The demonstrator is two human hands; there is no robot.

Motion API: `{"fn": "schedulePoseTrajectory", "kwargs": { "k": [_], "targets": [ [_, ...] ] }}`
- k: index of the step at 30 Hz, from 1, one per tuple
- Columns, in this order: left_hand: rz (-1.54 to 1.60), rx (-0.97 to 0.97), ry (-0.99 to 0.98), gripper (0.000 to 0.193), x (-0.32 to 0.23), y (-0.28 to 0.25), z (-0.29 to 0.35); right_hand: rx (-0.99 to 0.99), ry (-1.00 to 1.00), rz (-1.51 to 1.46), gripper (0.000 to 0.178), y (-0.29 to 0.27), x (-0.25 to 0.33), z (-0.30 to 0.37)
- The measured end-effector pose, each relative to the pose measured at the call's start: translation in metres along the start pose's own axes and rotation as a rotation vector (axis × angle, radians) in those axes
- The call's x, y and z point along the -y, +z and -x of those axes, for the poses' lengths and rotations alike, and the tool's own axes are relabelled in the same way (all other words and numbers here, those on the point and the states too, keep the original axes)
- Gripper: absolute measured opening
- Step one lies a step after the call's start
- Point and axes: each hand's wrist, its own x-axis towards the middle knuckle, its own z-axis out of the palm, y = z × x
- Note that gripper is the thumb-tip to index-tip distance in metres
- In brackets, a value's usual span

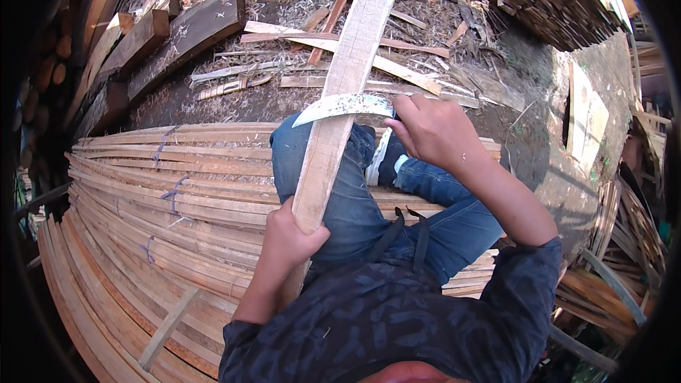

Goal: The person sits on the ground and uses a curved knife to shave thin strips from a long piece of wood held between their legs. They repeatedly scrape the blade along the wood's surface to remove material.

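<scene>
A long pale wooden plank (360, 35) slants from my lap up and away to the far middle, over my jeans. Near its lower end, my left hand (292, 235) is wrapped round it. My right hand (433, 131) is closed on the handle of a machete (344, 106), most of the handle hidden by the fingers. The curved, speckled blade lies across the plank, its tip past the left edge. Whether the edge bites into the wood I cannot tell.
Bundles of tied wooden strips (177, 202) lie beneath me and to my left. Offcuts (312, 41) and shavings litter the ground ahead. Thick dark beams (188, 42) lie at the far left. A stack of thin boards (560, 0) stands far right, scrap wood (603, 298) near right.
</scene>
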Motion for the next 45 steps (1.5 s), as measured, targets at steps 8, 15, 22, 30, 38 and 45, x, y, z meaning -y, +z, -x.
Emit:
{"fn": "schedulePoseTrajectory", "kwargs": {
  "k": [8,15,22,30,38,45],
  "targets": [
    [0.036,0.035,0.025,0.036,0.002,-0.008,-0.002,-0.179,0.105,0.282,0.029,-0.010,-0.098,-0.032],
    [-0.010,0.052,0.051,0.039,0.008,-0.007,-0.009,-0.213,0.204,0.284,0.027,-0.017,-0.114,-0.028],
    [-0.044,-0.014,0.110,0.036,0.016,-0.001,-0.008,-0.193,0.469,-0.430,0.021,0.026,-0.061,0.012],
    [-0.210,-0.107,0.184,0.049,0.018,0.006,0.000,-0.197,0.993,-1.509,0.029,0.130,0.085,0.093],
    [-0.239,-0.137,0.304,0.050,0.021,0.004,0.013,-0.328,0.562,-0.920,0.024,0.068,0.035,0.088],
    [-0.230,-0.091,0.324,0.041,0.026,0.005,0.025,-0.212,0.179,-0.191,0.017,0.010,0.050,0.044]
  ]
}}
